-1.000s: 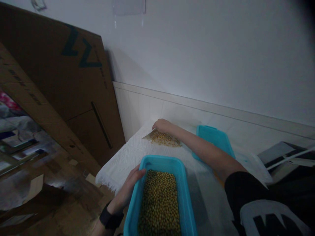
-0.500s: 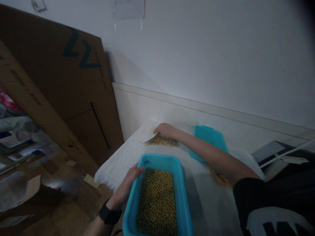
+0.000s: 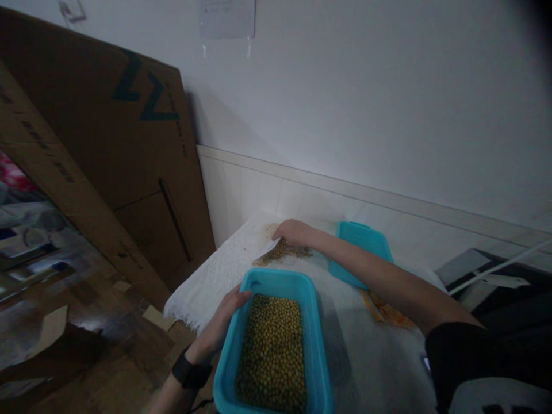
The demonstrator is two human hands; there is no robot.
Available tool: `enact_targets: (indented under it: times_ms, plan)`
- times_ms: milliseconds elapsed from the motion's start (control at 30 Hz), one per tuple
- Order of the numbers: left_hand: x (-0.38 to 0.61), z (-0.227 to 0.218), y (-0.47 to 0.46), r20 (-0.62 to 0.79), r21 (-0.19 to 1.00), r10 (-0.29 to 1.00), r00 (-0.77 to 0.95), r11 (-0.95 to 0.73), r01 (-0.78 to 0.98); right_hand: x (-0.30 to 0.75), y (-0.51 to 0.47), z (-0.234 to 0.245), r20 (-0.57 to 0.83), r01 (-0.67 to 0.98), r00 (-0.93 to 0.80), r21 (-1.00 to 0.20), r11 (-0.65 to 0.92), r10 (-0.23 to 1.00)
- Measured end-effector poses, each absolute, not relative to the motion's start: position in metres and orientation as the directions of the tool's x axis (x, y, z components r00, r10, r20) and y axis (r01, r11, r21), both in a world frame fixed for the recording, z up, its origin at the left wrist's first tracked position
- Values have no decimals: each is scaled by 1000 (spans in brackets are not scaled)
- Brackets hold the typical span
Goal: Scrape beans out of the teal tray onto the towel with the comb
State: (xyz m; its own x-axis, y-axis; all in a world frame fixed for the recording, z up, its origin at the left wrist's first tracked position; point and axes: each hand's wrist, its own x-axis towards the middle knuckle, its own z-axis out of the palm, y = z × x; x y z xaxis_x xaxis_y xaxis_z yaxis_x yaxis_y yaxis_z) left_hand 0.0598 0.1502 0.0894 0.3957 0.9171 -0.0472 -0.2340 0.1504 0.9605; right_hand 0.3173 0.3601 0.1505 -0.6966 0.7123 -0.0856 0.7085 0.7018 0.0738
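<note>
A turquoise plastic tub (image 3: pixel 321 351) stands at the near edge of the cloth-covered table, with many yellowish soybeans (image 3: pixel 273 351) inside. My left hand (image 3: pixel 228 310) is closed on its left rim, thumb over the edge. Farther back, my right hand (image 3: pixel 295 233) grips a thin flat blade (image 3: pixel 268 249), light-coloured with dark streaks; its exact kind is unclear. The blade's lower edge meets the cloth beside a spread pile of small beans (image 3: pixel 287 251). Most of the right hand's fingers are hidden from above.
A turquoise lid or shallow tray (image 3: pixel 360 238) lies behind my right forearm, near an orange-brown cloth or packet (image 3: pixel 383 310). White fringed cloth (image 3: pixel 207 290) covers the table against the wall. A tall cardboard box (image 3: pixel 142 155) stands left; an open carton (image 3: pixel 47 351) sits on the floor.
My right hand has turned the blade and brought it slightly nearer the tub, so its pale face shows. My left hand stays on the tub's rim. The view has shifted slightly.
</note>
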Motion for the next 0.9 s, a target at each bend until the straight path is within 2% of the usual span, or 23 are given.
enact_targets:
  times_ms: [200, 400, 633, 900]
  plan:
    - [60, 89, 149, -85, 960, 934, 347, 171, -223, 296, 380, 165, -32, 730, -679, 75, 679, 733]
    - [61, 93, 145, -117, 939, 924, 365, 222, -262, 259, 397, 152, 0, 749, -660, 71, 659, 751]
    - [60, 96, 148, -57, 968, 929, 366, 141, -206, 268, 392, 140, -15, 734, -677, 44, 677, 736]
    - [61, 91, 142, -135, 935, 913, 384, 246, -256, 288, 382, 140, 1, 724, -690, 2, 690, 724]
